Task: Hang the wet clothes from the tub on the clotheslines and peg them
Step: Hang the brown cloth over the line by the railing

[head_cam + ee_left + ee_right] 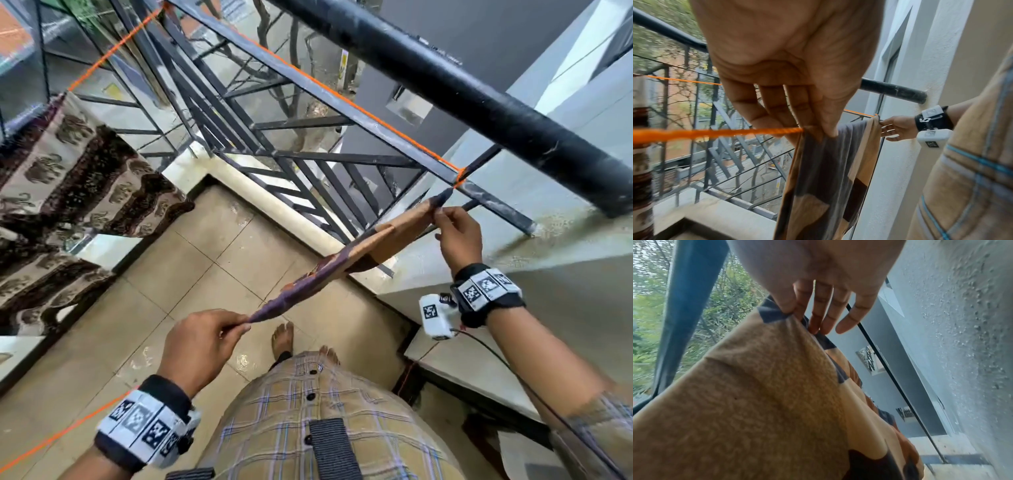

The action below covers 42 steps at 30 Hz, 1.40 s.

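A wet cloth (346,260) in tan, purple and brown patches is stretched between my hands along an orange clothesline (715,134). It is draped over the line and hangs down on both sides (828,170). My left hand (236,329) pinches the near end of its top edge against the line (818,131). My right hand (440,214) pinches the far dark corner (795,313) between thumb and forefinger, close to the line's knot (459,178) on the grille; its other fingers are straight. No tub or peg is in view.
A brown elephant-print cloth (68,178) hangs on another orange line at the left. A thick black rail (445,82) crosses overhead above a metal grille (274,144). A wet ledge and wall (513,246) stand close on the right. My bare feet (282,337) are on the tiled floor.
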Motion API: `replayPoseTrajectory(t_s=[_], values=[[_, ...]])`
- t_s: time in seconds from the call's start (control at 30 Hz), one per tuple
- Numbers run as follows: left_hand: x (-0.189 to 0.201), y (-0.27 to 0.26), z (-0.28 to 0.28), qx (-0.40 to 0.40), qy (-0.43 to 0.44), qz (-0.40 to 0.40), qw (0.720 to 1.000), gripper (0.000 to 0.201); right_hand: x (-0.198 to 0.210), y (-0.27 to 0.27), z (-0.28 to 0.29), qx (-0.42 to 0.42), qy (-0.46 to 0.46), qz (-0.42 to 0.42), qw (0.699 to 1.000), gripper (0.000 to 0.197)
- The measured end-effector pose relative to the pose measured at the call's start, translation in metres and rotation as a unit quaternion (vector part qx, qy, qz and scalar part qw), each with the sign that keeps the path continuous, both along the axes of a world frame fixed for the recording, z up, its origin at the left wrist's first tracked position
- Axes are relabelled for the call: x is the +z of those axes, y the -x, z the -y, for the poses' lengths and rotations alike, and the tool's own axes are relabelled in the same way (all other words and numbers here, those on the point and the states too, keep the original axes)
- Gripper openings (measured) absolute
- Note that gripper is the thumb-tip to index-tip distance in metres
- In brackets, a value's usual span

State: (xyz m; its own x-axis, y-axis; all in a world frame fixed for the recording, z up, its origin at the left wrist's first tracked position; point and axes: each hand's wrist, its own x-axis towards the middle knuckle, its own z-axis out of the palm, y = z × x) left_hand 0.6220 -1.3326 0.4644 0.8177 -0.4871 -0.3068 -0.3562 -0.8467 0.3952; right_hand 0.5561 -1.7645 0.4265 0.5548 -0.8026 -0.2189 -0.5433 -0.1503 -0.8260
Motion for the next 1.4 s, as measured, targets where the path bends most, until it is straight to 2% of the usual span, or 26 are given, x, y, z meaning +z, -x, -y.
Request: replayPoseTrajectory(t_s=[0.1,0.13,0.23,0.27,0.33,0.4,0.5,0.6,0.73,0.8,0.87,0.97,1.03,1.1,1.17,1.2,1.27,1.4], values=[[0.003,0.009,-0.008,0.018,0.044,0.020,0.999,0.018,0.010,0.008,0.005,-0.050,0.016,0.048,0.997,0.023],[0.003,0.011,-0.010,0.031,0.051,0.019,0.998,0.016,0.013,0.008,0.008,-0.053,0.014,0.060,0.997,0.024],[0.002,0.017,-0.012,0.073,0.059,0.028,0.995,0.007,0.020,0.002,0.015,-0.003,-0.012,0.037,0.999,0.022],[0.002,0.018,-0.013,0.081,0.065,0.030,0.994,0.007,0.019,-0.001,0.014,0.012,-0.041,0.034,0.998,0.017],[0.001,0.018,-0.014,0.096,0.081,0.029,0.992,0.008,0.018,-0.007,0.009,0.052,-0.078,0.017,0.995,0.022],[0.000,0.019,-0.016,0.107,0.081,0.028,0.991,0.010,0.014,-0.009,0.003,0.076,-0.077,0.017,0.994,0.020],[-0.002,0.020,-0.018,0.112,0.063,0.038,0.991,0.011,0.007,-0.005,0.001,0.051,-0.019,0.015,0.998,0.016],[0.001,0.019,-0.021,0.119,0.065,0.045,0.990,0.012,0.011,0.002,0.003,0.042,0.102,0.009,0.994,0.018],[0.005,0.017,-0.028,0.142,0.084,0.054,0.985,0.012,0.049,0.001,0.004,0.070,0.256,0.069,0.962,0.028],[0.006,0.014,-0.031,0.166,0.114,0.058,0.978,0.015,0.075,-0.012,0.002,0.092,0.310,0.070,0.944,0.029],[0.006,0.006,-0.033,0.205,0.130,0.032,0.970,0.015,0.098,-0.032,-0.002,0.115,0.340,0.041,0.932,0.030],[-0.004,-0.008,-0.036,0.227,0.085,-0.032,0.970,0.015,0.108,-0.068,-0.008,0.192,0.378,-0.024,0.905,0.027],[-0.011,-0.014,-0.036,0.223,0.060,-0.056,0.971,0.016,0.100,-0.089,-0.011,0.245,0.366,-0.136,0.887,0.026],[-0.014,-0.014,-0.032,0.187,0.010,-0.046,0.981,0.020,0.089,-0.098,-0.013,0.298,0.361,-0.245,0.849,0.030],[-0.014,-0.008,-0.028,0.163,-0.006,-0.029,0.986,0.023,0.079,-0.096,-0.014,0.327,0.372,-0.295,0.817,0.030],[-0.014,-0.004,-0.027,0.155,0.010,-0.025,0.988,0.021,0.075,-0.091,-0.015,0.327,0.373,-0.295,0.816,0.029],[-0.014,0.008,-0.030,0.132,0.053,-0.016,0.990,0.013,0.067,-0.076,-0.013,0.312,0.373,-0.251,0.837,0.028],[-0.021,0.032,-0.041,0.065,0.116,0.017,0.991,0.015,0.049,-0.033,-0.002,0.270,0.356,-0.068,0.892,0.019]])
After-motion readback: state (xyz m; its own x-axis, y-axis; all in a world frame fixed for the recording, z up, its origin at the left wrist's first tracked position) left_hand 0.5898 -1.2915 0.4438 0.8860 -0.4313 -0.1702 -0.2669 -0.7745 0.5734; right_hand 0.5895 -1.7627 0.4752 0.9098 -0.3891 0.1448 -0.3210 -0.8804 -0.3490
